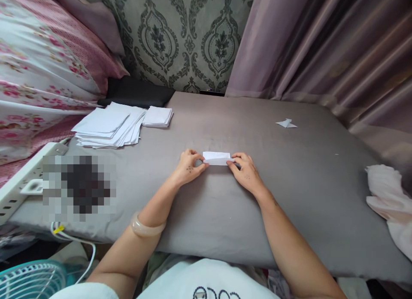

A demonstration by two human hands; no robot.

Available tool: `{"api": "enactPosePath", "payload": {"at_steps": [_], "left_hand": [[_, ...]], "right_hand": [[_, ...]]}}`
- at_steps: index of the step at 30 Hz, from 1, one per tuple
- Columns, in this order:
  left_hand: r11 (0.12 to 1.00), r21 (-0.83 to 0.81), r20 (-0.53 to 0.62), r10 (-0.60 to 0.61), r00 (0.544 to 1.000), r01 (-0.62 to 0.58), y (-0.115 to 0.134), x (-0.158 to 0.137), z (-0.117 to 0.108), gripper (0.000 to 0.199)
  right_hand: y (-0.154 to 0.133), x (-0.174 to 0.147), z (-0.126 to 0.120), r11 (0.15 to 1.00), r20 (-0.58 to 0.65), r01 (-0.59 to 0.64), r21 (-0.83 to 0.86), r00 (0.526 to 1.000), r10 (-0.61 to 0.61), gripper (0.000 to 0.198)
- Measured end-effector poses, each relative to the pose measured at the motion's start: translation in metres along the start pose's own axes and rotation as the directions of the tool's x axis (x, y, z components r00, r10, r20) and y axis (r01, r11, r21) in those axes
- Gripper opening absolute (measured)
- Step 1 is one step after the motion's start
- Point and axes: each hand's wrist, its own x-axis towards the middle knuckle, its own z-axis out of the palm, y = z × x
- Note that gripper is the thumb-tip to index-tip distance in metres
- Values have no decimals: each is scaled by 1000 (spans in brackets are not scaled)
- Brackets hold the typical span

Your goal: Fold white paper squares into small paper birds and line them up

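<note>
A small white sheet of paper (216, 158), folded into a narrow strip, is held level just above or on the grey cloth surface. My left hand (190, 166) pinches its left end between thumb and fingers. At the right end, my right hand (245, 170) grips the paper the same way, thumb toward me. A crease runs lengthwise along the strip. Away to the right at the back lies a small folded paper piece (286, 123) with pointed ends, touched by neither hand.
Stacked white sheets (106, 125) lie at the back left beside a smaller stack of paper (158, 117). A white power strip (28, 176) runs along the left edge, near a blurred patch. A pale cloth (386, 196) lies far right; a teal fan (35, 279) stands lower left.
</note>
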Motion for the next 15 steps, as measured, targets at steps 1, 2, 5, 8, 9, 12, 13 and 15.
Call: {"api": "enactPosePath", "payload": {"at_steps": [1, 2, 5, 8, 9, 12, 13, 15], "left_hand": [[1000, -4, -31, -5, 1000, 5, 0, 1, 2, 23], [1000, -5, -60, -8, 998, 8, 0, 2, 5, 23], [1000, 3, -136, -22, 990, 23, 0, 5, 11, 22], [998, 14, -179, -58, 982, 61, 1, 6, 15, 19], [997, 18, -182, -71, 981, 75, 2, 6, 16, 18], [994, 33, -177, -100, 979, 107, 5, 6, 16, 16], [993, 37, -174, -104, 979, 112, 6, 5, 15, 15], [993, 40, -168, -101, 981, 110, 7, 5, 15, 15]], "right_hand": [[0, 1, 1, 1000, -6, -5, -9, 1000, 5, 25], [-1, 1, 2, 1000, -13, -10, -20, 1000, 10, 24], [-2, 3, 5, 998, -34, -27, -63, 999, 25, 23], [-3, 5, 7, 994, -55, -56, -97, 997, 51, 21], [-3, 6, 8, 992, -64, -68, -102, 996, 62, 21], [-3, 7, 10, 990, -94, -93, -108, 992, 83, 22], [-2, 7, 11, 990, -103, -94, -107, 991, 83, 22], [-1, 7, 12, 991, -112, -92, -97, 990, 81, 21]]}}
